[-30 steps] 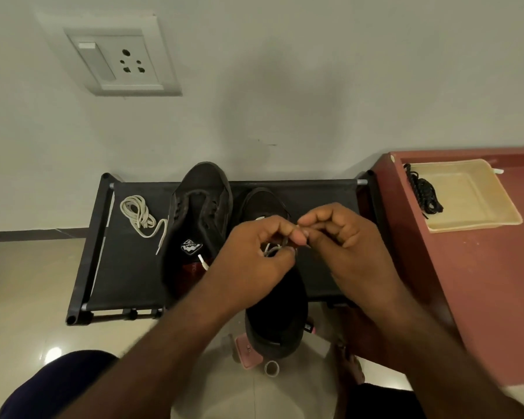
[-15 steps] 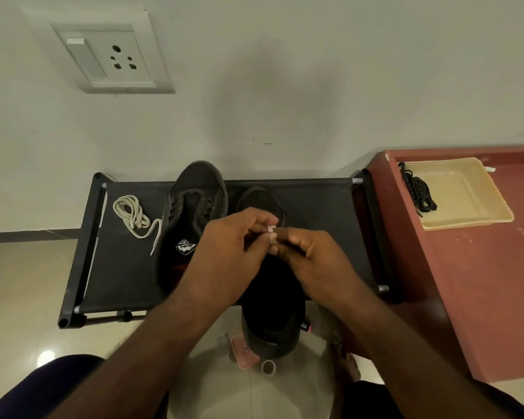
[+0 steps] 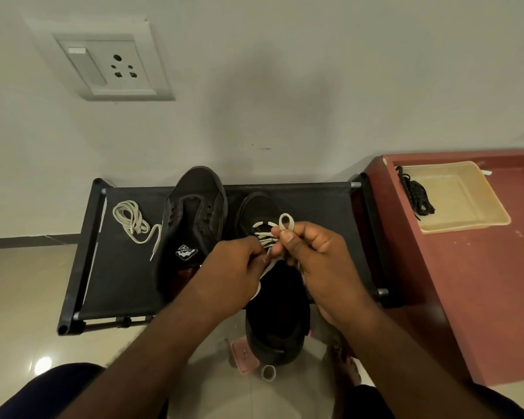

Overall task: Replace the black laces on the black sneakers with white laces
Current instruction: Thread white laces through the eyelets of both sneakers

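Two black sneakers stand on a black rack (image 3: 315, 201). The left sneaker (image 3: 194, 213) shows no lace in its eyelets. White lace (image 3: 263, 234) crosses the eyelets of the right sneaker (image 3: 273, 316), whose heel juts over the rack's front edge. My right hand (image 3: 312, 255) pinches a small loop of that lace above the tongue. My left hand (image 3: 236, 267) pinches the other strand beside it. A spare white lace (image 3: 132, 220) lies coiled on the rack's left end. Black laces (image 3: 415, 195) lie in a beige tray (image 3: 466, 219).
The tray sits on a red-brown table (image 3: 481, 282) right of the rack. A wall with a socket plate (image 3: 109, 66) stands behind. Below the rack on the tiled floor are a pink object (image 3: 244, 356) and a small tape roll (image 3: 268, 372).
My hands have parted a little and my right hand has lifted a loop of white lace into view; the crossed white lacing on the right sneaker now shows.
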Motion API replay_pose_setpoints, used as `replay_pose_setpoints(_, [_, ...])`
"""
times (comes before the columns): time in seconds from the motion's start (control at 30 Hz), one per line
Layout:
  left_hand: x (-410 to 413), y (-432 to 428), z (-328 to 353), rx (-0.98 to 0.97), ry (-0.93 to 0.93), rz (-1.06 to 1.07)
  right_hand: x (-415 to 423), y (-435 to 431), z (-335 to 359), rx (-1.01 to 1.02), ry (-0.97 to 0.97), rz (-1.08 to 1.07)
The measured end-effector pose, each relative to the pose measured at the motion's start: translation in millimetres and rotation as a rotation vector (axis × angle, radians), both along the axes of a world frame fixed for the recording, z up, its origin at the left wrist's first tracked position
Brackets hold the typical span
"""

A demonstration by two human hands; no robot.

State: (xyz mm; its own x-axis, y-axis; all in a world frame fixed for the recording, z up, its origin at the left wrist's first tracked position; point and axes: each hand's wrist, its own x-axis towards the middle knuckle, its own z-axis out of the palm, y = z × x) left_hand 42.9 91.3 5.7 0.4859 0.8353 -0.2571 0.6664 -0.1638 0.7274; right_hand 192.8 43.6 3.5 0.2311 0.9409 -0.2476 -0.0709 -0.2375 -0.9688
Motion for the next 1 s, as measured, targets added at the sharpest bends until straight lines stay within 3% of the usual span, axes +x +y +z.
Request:
replay_pose_setpoints(0.1, [-1, -1, 4, -0.148, -0.068, -0.004, 1, 1, 0, -0.058, 0.242, -0.041])
replay_pose_setpoints(0.2, [-1, -2, 4, -0.158, -0.017, -0.001, 1, 3, 2, -0.115, 0.419, -0.077])
replay_pose_setpoints(0.47, [3, -2, 8, -0.147, 0.004, 0.062, 4, 6, 2, -0.148, 0.343, -0.047])
replay_pose_setpoints(0.6, [10, -5, 10, -0.003, 0.2, -0.018, 2, 4, 5, -0.14, 0.14, 0.015])
replay_pose_setpoints(0.73, [4, -4, 23, 0.077, 0.252, -0.074, 6, 4, 1, -0.068, 0.081, 0.025])
replay_pose_setpoints(0.8, [-2, -1, 30, 0.095, 0.23, -0.129, 7, 1, -2, 0.0, 0.042, 0.066])
replay_pose_setpoints(0.87, [-6, 3, 32, 0.245, 0.146, -0.122, 5, 0, -4, 0.044, 0.041, 0.133])
replay_pose_setpoints(0.93, [-6, 7, 28, 0.388, 0.035, -0.022, 4, 0, -5, 0.053, 0.068, 0.203])
replay_pose_setpoints(1.0, [-3, 6, 21, 0.331, -0.073, 0.15, 4, 0, -4, 0.055, 0.172, 0.214])
